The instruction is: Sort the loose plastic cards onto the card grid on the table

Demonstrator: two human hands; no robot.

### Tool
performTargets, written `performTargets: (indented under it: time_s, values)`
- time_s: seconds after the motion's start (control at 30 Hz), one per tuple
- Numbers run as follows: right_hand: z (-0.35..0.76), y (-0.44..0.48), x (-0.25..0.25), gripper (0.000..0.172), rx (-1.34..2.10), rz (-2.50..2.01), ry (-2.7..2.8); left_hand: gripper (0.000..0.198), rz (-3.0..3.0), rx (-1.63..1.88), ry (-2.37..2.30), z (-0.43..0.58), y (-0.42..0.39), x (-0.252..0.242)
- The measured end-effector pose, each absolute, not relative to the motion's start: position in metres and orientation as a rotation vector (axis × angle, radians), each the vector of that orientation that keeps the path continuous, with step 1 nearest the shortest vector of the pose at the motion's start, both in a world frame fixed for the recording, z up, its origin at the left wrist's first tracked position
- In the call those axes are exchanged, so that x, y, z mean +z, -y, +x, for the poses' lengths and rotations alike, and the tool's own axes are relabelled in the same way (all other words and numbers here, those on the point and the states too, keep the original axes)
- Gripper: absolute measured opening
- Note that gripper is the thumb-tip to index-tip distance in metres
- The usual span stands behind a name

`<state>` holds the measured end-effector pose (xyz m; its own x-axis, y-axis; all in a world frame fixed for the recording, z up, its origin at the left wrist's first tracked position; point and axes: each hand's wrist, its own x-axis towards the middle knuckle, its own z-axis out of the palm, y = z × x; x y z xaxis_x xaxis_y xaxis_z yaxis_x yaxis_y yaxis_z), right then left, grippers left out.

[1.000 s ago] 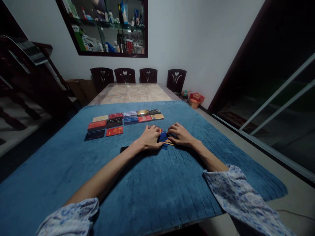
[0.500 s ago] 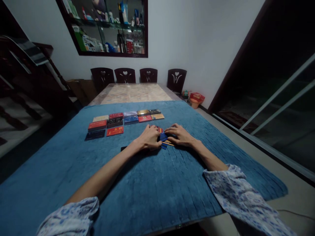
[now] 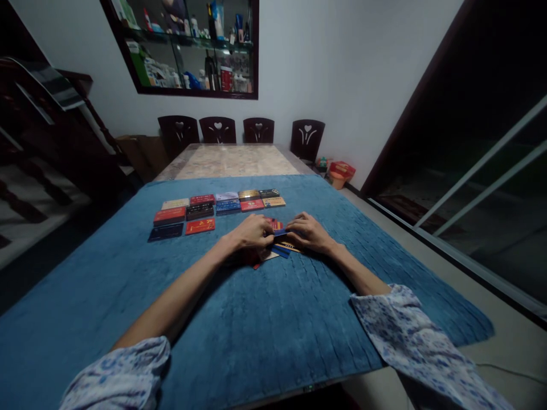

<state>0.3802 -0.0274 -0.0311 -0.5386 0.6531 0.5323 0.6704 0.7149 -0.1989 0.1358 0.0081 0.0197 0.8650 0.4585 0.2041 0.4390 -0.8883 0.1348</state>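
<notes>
The loose pile of cards (image 3: 281, 251) lies on the blue cloth (image 3: 294, 324), partly hidden under two hands. Over its middle a blue card (image 3: 280, 232) seems tilted, its ends running under the fingers of both hands. The left hand (image 3: 250, 232) covers the pile's left side, fingers curled and thumb close to them; the right hand (image 3: 310, 230) bends over the pile's right side, fingertips at the card's other end. I cannot tell whether either pinches the card or only presses on it, because the fingers hide the contact.

Thin, smooth cards slip easily, so the pile could slide apart if a palm drags sideways; its near edges are already fanned out. Two cards could cling together and pass for one. The ribbed cloth could snag a card's edge, and a careless reach of the left arm could knock the neat stacks (image 3: 228, 206) beyond the pile.

Counting: two hands; one loose pile, its total hidden, with at least five cards showing, namely the tilted one, a second blue, one yellow, one pale and one red. Beyond the pile, mostly to its left, are twelve neat stacks: five in the farthest row, five in the middle, two nearest; their depth is uncountable. Four chairs (image 3: 258, 126) stand far beyond the pile, three leftward of it, one rightward.
</notes>
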Motion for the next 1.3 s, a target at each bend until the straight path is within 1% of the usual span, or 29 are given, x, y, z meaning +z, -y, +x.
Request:
performTargets:
  time_s: [0.17, 0.27, 0.47, 0.53, 0.63, 0.8, 1.03, 1.3]
  values:
    - [0.376, 0.024, -0.037, 0.029, -0.098, -1.067, 2.215, 0.033, 2.914, 0.533, -0.540, 0.127, -0.019, 0.018]
    - [0.373, 0.022, -0.040, 0.028, -0.101, -1.098, 2.156, 0.031, 2.914, 0.606, -0.504, 0.123, -0.023, 0.017]
    - [0.367, 0.015, -0.045, 0.019, -0.070, -1.179, 2.040, 0.024, 2.926, 0.682, -0.553, 0.118, -0.035, 0.008]
    - [0.365, 0.012, -0.047, 0.017, -0.062, -1.213, 2.021, 0.025, 2.931, 0.697, -0.573, 0.117, -0.037, 0.005]
    - [0.362, 0.010, -0.049, 0.017, -0.047, -1.256, 2.014, 0.034, 2.943, 0.709, -0.637, 0.115, -0.039, 0.002]
    - [0.356, 0.011, -0.046, 0.024, -0.067, -1.314, 2.002, 0.037, 2.930, 0.714, -0.763, 0.113, -0.039, -0.004]
    - [0.354, 0.014, -0.044, 0.030, -0.098, -1.440, 2.027, 0.050, 2.856, 0.683, -1.034, 0.114, -0.038, -0.012]
    - [0.353, 0.013, -0.041, 0.045, -0.116, -1.480, 2.117, 0.050, 2.828, 0.634, -1.088, 0.116, -0.032, -0.011]
